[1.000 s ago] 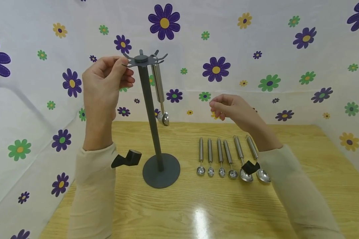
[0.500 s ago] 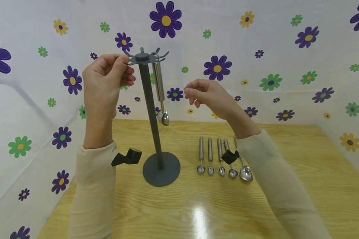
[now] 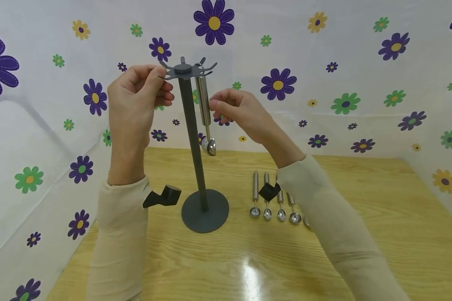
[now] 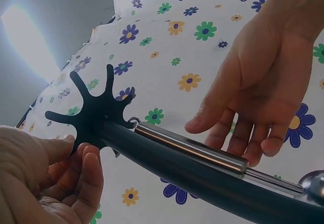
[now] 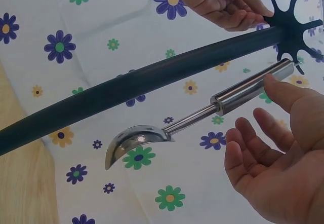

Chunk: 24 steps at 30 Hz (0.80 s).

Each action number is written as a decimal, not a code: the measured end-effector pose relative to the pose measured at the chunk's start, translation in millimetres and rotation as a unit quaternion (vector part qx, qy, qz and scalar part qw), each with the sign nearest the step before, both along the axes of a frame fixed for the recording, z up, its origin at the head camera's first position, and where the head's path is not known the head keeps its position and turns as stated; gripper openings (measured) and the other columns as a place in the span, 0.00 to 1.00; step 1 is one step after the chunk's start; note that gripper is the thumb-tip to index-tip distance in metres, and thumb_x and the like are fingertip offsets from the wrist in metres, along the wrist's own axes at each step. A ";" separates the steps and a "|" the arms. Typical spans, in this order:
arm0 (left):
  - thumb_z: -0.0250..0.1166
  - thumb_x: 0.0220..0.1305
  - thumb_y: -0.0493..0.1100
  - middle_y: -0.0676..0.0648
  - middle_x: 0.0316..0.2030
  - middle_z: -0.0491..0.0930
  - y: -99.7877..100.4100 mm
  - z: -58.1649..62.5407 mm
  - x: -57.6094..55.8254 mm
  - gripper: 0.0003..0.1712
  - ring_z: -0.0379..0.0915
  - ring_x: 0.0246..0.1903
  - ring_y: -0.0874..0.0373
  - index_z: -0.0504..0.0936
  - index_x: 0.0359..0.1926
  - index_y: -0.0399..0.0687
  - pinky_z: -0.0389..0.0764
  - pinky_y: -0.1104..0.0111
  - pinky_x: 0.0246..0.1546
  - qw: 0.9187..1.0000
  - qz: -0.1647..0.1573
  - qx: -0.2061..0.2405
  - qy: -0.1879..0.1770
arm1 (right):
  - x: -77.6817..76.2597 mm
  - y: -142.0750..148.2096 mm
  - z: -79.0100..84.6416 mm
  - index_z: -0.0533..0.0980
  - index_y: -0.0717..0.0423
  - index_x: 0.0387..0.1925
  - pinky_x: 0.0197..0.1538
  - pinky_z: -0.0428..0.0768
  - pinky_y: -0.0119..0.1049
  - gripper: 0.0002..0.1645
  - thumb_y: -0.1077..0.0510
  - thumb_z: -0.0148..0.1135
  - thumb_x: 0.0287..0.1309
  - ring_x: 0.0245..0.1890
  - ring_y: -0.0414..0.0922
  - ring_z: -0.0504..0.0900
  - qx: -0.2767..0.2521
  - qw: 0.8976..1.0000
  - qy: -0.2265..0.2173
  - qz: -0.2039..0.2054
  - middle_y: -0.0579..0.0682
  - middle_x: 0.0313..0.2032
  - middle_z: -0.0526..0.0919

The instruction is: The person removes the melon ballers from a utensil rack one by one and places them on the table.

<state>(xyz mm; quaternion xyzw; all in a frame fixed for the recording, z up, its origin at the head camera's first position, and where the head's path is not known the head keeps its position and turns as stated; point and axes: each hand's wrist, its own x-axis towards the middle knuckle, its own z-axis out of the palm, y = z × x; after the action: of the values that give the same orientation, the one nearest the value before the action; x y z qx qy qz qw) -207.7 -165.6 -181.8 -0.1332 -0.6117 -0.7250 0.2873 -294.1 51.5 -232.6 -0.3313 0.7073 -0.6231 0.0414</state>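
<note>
A dark grey hanging stand (image 3: 194, 138) rises from a round base, with a ring of upturned hooks at its top. My left hand (image 3: 135, 94) pinches one of the hooks on its left side between thumb and fingers. From a hook on the right hangs a metal scoop (image 3: 203, 100), bowl downward, its handle alongside the post. My right hand (image 3: 245, 113) is beside that handle, fingers loosely bent and gripping nothing. In the right wrist view the thumb overlaps the upper handle of the scoop (image 5: 243, 89), while the other fingers stay apart from it.
Several more metal scoops (image 3: 255, 188) lie in a row on the wooden table (image 3: 173, 259), right of the stand's base; my right sleeve (image 3: 324, 209) hides some of them. A white flower-printed cloth (image 3: 241, 42) hangs behind and at the sides.
My right hand has moved left, from above the row of scoops to the hanging scoop's handle. The left hand keeps its pinch on the stand's hook.
</note>
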 end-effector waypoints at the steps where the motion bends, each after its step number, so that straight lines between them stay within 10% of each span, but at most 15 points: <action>1: 0.69 0.69 0.37 0.42 0.30 0.84 -0.1 0.1 0.0 0.07 0.82 0.24 0.55 0.85 0.42 0.35 0.86 0.72 0.33 1.000 -0.001 0.001 0.001 | -1.4 -2.0 -0.5 0.77 0.62 0.57 0.55 0.79 0.45 0.15 0.57 0.59 0.75 0.47 0.51 0.79 -0.001 1.000 0.003 0.007 0.58 0.46 0.80; 10: 0.70 0.69 0.37 0.41 0.30 0.84 -1.1 0.5 1.2 0.07 0.82 0.25 0.55 0.86 0.42 0.37 0.86 0.72 0.33 1.000 0.001 0.001 0.002 | -1.7 -16.4 -1.2 0.69 0.66 0.69 0.62 0.78 0.47 0.23 0.64 0.53 0.78 0.57 0.56 0.80 -0.011 0.993 0.039 0.110 0.59 0.55 0.82; 24: 0.70 0.69 0.39 0.42 0.30 0.84 1.8 -0.9 -0.8 0.07 0.83 0.25 0.55 0.86 0.42 0.38 0.86 0.73 0.34 1.000 0.010 -0.008 0.000 | -1.1 -4.8 2.2 0.76 0.73 0.58 0.62 0.78 0.47 0.16 0.67 0.52 0.77 0.53 0.55 0.83 0.006 0.991 0.049 0.127 0.66 0.51 0.84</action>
<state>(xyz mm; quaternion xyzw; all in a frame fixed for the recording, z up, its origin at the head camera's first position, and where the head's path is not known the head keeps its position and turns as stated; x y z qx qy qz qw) -208.5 -163.8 -182.6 -0.1292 -0.6185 -0.7172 0.2938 -295.1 46.7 -230.4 -0.4486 0.6643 -0.5915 0.0878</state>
